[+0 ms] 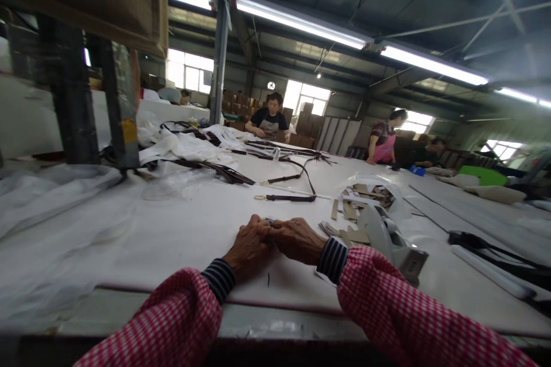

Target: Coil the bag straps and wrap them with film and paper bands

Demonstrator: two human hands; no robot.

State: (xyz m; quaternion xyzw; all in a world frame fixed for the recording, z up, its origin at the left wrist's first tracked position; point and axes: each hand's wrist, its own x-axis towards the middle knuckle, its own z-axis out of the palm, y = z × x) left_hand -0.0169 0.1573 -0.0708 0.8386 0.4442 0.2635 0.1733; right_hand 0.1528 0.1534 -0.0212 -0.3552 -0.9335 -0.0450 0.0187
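Note:
My left hand [249, 245] and my right hand [300, 238] meet over the white tabletop [172, 252] near its front edge. Both are closed, fingertips together around something small with a dark, shiny bit showing; the fingers hide what it is. Just beyond them lies a dark brown strap [290, 198] with a gold-coloured metal clasp [260, 197] at its end. Right of my right hand, cardboard strips [355, 235] lie loose beside a pale tape dispenser [379, 230]. A short dark mark or thread [268, 280] shows below my hands.
A clear plastic bag [398, 189] holds more strips. Several dark straps [232, 173] and white wrapping [185, 146] cover the far left. Dark posts [71, 92] rise at left. A white roll [491, 269] lies at right. Co-workers [269, 120] are across the table.

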